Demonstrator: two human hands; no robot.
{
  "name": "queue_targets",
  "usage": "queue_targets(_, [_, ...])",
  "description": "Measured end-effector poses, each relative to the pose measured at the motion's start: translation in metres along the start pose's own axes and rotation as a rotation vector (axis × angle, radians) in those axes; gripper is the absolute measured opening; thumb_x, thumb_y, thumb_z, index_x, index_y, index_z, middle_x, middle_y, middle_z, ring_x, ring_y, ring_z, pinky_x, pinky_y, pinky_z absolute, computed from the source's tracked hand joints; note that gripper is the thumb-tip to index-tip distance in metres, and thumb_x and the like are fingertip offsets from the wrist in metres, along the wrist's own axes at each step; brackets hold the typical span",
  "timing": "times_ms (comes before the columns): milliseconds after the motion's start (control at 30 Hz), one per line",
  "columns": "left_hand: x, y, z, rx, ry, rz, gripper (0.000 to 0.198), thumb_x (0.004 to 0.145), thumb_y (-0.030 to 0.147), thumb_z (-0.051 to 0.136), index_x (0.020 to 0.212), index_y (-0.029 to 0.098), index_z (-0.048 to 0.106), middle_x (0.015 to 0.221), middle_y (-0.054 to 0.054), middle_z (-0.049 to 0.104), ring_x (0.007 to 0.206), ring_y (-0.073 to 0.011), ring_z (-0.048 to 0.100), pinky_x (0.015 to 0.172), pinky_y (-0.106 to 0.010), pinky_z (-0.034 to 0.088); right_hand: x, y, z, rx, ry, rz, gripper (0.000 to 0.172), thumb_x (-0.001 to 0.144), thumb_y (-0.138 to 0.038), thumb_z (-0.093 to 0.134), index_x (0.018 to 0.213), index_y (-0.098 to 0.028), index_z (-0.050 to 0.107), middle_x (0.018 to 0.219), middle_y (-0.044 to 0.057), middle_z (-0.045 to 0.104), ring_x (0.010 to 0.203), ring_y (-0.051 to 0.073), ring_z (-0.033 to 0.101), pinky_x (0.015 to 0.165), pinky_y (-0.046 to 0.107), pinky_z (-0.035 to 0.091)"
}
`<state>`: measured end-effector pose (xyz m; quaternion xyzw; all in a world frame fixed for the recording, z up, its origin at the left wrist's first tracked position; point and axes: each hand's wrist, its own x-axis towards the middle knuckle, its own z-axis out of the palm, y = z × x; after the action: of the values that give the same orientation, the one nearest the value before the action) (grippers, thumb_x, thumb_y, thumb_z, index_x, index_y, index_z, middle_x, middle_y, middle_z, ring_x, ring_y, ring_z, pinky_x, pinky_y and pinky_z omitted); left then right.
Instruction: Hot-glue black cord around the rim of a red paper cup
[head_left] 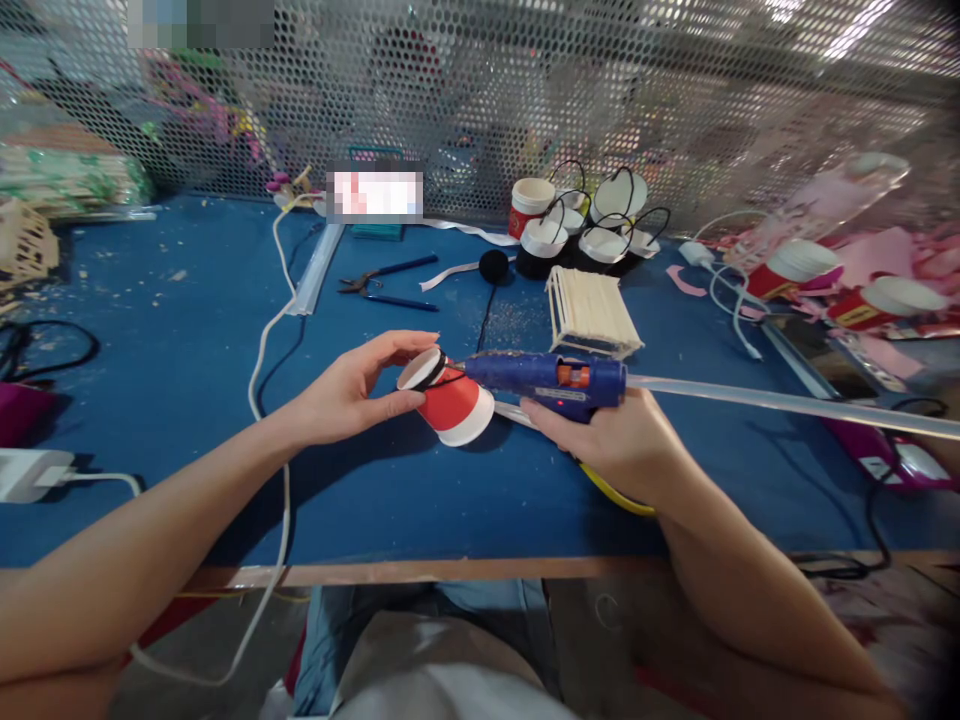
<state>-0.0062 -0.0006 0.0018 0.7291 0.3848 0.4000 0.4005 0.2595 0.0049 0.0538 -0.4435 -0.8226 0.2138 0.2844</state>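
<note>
My left hand grips a red and white paper cup by its narrow end, fingers above and thumb below. The cup is tilted just over the blue table, and a black band runs round that end. In my right hand is a blue glue gun, with a long clear glue stick coming out of its back and a small red light lit. Its nozzle points left and is at the cup's black band; I cannot tell whether it touches. Part of yellow-handled scissors shows beneath my right hand.
Blue-handled pliers and a black round piece lie beyond my hands. Several cups with black cord loops stand at the back, near a small stick-built piece. A white cable crosses the left side; a mesh wall rises behind.
</note>
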Motion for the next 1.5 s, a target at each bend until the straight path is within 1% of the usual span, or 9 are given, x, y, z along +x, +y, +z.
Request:
queue_targets(167, [0.001, 0.002, 0.001, 0.017, 0.007, -0.006, 0.053, 0.080, 0.025, 0.066, 0.130, 0.024, 0.048, 0.129, -0.011, 0.055, 0.117, -0.0245, 0.054, 0.104, -0.041, 0.041, -0.003, 0.003, -0.002, -0.112, -0.046, -0.067, 0.016, 0.077, -0.031, 0.058, 0.077, -0.023, 0.072, 0.043, -0.001, 0.048, 0.051, 0.018, 0.054, 0.049, 0.029, 0.042])
queue_targets(333, [0.001, 0.003, 0.002, 0.040, 0.019, -0.011, 0.053, 0.080, 0.026, 0.066, 0.129, 0.023, 0.048, 0.128, -0.011, 0.055, 0.115, -0.0245, 0.055, 0.102, -0.041, 0.042, -0.008, 0.009, 0.000, -0.158, -0.055, -0.125, 0.015, 0.076, -0.032, 0.062, 0.083, -0.023, 0.073, 0.061, 0.004, 0.063, 0.068, 0.021, 0.062, 0.061, 0.030, 0.045])
queue_targets(467, [0.000, 0.002, 0.001, 0.018, -0.008, -0.003, 0.054, 0.080, 0.025, 0.066, 0.131, 0.024, 0.047, 0.131, -0.011, 0.054, 0.118, -0.0252, 0.053, 0.105, -0.042, 0.040, -0.007, 0.009, -0.001, -0.180, -0.065, -0.159, 0.020, 0.080, -0.032, 0.055, 0.085, -0.024, 0.073, 0.045, 0.001, 0.052, 0.054, 0.019, 0.055, 0.052, 0.029, 0.040])
queue_targets(667, [0.000, 0.001, -0.004, -0.041, -0.054, 0.014, 0.055, 0.080, 0.021, 0.065, 0.132, 0.025, 0.047, 0.137, -0.011, 0.049, 0.126, -0.0266, 0.049, 0.109, -0.041, 0.036, -0.002, 0.000, -0.001, -0.021, -0.028, 0.053, 0.020, 0.078, -0.035, 0.057, 0.075, -0.020, 0.070, 0.046, -0.001, 0.055, 0.044, 0.014, 0.050, 0.041, 0.026, 0.035])
queue_targets(767, [0.000, 0.000, -0.005, -0.073, -0.074, 0.022, 0.055, 0.081, 0.019, 0.065, 0.133, 0.026, 0.046, 0.139, -0.011, 0.048, 0.129, -0.0266, 0.046, 0.110, -0.041, 0.035, -0.001, 0.002, 0.000, 0.054, -0.033, 0.089, 0.016, 0.077, -0.032, 0.060, 0.075, -0.019, 0.068, 0.054, 0.000, 0.061, 0.047, 0.014, 0.052, 0.043, 0.026, 0.039])
queue_targets(967, [0.001, -0.001, -0.007, -0.084, -0.104, 0.034, 0.055, 0.081, 0.018, 0.064, 0.132, 0.027, 0.047, 0.141, -0.010, 0.046, 0.131, -0.0273, 0.044, 0.111, -0.041, 0.033, 0.004, 0.010, 0.003, 0.134, -0.027, 0.220, 0.019, 0.072, -0.033, 0.066, 0.065, -0.017, 0.060, 0.054, 0.000, 0.060, 0.047, 0.014, 0.053, 0.044, 0.026, 0.042])
queue_targets(1100, [0.001, -0.001, -0.008, -0.085, -0.109, 0.031, 0.056, 0.081, 0.018, 0.064, 0.133, 0.027, 0.046, 0.141, -0.011, 0.047, 0.130, -0.0283, 0.044, 0.111, -0.043, 0.034, 0.006, 0.008, 0.004, 0.133, 0.009, 0.158, 0.012, 0.073, -0.030, 0.065, 0.074, -0.018, 0.065, 0.067, 0.002, 0.067, 0.060, 0.017, 0.061, 0.051, 0.027, 0.046])
queue_targets(1333, [0.000, 0.001, -0.008, -0.093, -0.117, 0.009, 0.057, 0.082, 0.018, 0.063, 0.134, 0.026, 0.044, 0.143, -0.011, 0.045, 0.132, -0.0274, 0.042, 0.112, -0.042, 0.033, 0.000, 0.002, 0.000, 0.076, -0.042, 0.061, 0.017, 0.078, -0.032, 0.058, 0.074, -0.019, 0.069, 0.049, 0.001, 0.058, 0.050, 0.016, 0.056, 0.042, 0.026, 0.039])
queue_targets(1500, [0.000, 0.001, -0.007, -0.090, -0.106, 0.001, 0.057, 0.081, 0.017, 0.064, 0.134, 0.027, 0.044, 0.142, -0.010, 0.046, 0.131, -0.0268, 0.044, 0.111, -0.041, 0.034, 0.002, 0.002, 0.000, 0.085, 0.006, -0.011, 0.014, 0.078, -0.029, 0.058, 0.075, -0.020, 0.069, 0.054, 0.002, 0.060, 0.057, 0.018, 0.059, 0.049, 0.027, 0.043])
